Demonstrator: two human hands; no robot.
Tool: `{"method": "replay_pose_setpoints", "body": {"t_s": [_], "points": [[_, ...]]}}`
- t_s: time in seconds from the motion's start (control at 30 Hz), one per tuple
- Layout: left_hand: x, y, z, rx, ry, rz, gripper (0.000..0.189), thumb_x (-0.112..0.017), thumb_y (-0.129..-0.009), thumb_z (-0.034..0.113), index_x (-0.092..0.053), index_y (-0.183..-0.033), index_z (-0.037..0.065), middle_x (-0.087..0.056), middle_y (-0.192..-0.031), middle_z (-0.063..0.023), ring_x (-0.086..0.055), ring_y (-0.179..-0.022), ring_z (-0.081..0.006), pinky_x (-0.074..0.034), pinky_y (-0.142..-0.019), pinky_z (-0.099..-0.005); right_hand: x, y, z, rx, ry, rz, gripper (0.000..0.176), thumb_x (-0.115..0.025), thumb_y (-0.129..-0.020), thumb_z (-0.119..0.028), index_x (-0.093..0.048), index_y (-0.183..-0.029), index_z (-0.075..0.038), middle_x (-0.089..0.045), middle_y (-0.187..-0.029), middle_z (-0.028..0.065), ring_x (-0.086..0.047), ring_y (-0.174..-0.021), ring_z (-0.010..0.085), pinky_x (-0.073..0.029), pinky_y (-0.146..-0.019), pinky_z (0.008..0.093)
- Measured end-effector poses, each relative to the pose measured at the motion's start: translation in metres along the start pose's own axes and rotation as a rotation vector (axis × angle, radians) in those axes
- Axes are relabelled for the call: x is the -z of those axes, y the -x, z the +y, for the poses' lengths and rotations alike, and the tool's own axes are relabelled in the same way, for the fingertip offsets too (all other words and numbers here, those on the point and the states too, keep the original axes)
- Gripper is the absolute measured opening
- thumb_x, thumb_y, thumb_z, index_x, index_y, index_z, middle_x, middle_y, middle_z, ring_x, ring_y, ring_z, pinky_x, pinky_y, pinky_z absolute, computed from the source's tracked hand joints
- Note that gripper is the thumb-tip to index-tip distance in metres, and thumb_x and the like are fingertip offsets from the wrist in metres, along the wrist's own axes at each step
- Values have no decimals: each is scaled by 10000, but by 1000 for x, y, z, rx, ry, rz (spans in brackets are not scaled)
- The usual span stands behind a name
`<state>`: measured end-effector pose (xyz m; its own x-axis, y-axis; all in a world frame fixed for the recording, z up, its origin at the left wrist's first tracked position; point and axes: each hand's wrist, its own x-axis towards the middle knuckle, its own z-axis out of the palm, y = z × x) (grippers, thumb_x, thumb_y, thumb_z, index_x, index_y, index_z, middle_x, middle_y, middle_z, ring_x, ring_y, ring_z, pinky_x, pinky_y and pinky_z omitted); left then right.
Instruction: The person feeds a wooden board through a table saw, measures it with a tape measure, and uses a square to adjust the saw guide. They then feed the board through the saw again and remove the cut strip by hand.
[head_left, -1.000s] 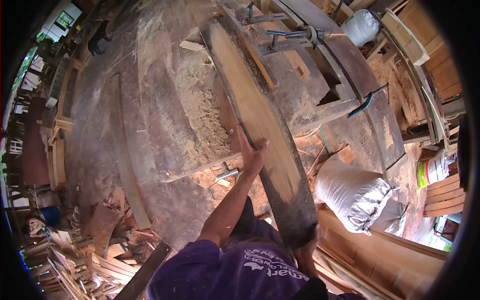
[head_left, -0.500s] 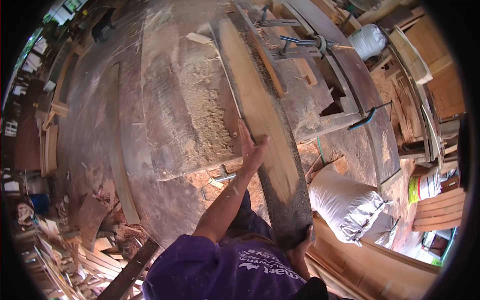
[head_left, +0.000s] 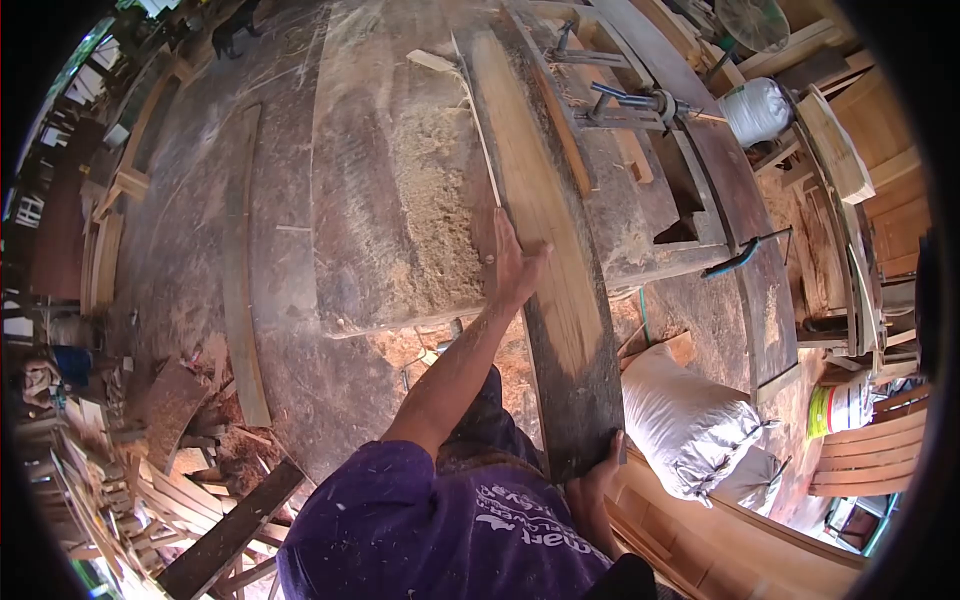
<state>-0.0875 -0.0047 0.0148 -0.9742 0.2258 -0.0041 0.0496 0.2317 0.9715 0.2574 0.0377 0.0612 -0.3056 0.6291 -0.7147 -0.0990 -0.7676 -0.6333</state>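
A long thick plank [head_left: 545, 210], dark at its near end with a bare light strip along its face, lies over the workbench and reaches back to my body. My left hand [head_left: 518, 265] rests on its left edge, thumb spread over the top face and fingers along the side. At the near end, my right hand [head_left: 598, 480] grips the plank's right corner, its fingers partly hidden below. To the plank's right is a wooden fence strip [head_left: 560, 110] on the bench. Sawdust [head_left: 435, 220] covers the bench top [head_left: 350, 200] left of the plank.
Metal clamps [head_left: 630, 100] sit at the right of the bench, with a blue-handled clamp [head_left: 735, 258] nearer. Full white sacks [head_left: 685, 415] stand at the right. A loose board [head_left: 240, 270] lies at left, above scrap wood [head_left: 180, 500]. A dark animal [head_left: 235, 30] is far left.
The view has shifted, so the bench and sacks sit differently in frame. Both hands keep their hold on the plank, with little visible movement along it.
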Motion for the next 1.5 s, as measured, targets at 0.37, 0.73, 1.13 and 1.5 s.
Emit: {"method": "replay_pose_setpoints", "body": {"t_s": [0.37,0.73,1.13,1.5], "points": [[0,-25,-4,-28,31,36,1047,-722,-809,222,13,-1504,-48,-23,-1578,-256,-57,-1475,-364,-147,-1205,-397,-21,-7,0,-82,-136,-88,604,-547,-949,-470,-444,-1392,-73,-477,-1393,150,-485,-1224,356,-384,-1059,487],[1,-47,-9,-48,67,50,1048,-728,-800,227,-1,-1505,-44,-41,-1574,-254,-93,-1468,-373,-160,-1202,-393,-18,-32,10,-64,-81,-105,612,-505,-960,-501,-430,-1385,-68,-497,-1372,157,-494,-1226,344,-400,-1044,491],[4,-65,-7,-67,84,60,1058,-740,-778,216,-17,-1490,-84,-65,-1556,-293,-93,-1464,-386,-150,-1203,-394,-34,-44,11,-63,-96,-281,571,-522,-953,-497,-480,-1351,-90,-527,-1350,139,-523,-1195,324,-418,-1020,476],[-11,53,2,15,-3,51,1098,-772,-795,289,-7,-1497,-67,-72,-1562,-287,-109,-1463,-389,-170,-1191,-423,-8,-32,19,-30,64,-160,543,-629,-917,-384,-506,-1326,-48,-575,-1279,100,-545,-1144,261,-431,-995,412]]}}
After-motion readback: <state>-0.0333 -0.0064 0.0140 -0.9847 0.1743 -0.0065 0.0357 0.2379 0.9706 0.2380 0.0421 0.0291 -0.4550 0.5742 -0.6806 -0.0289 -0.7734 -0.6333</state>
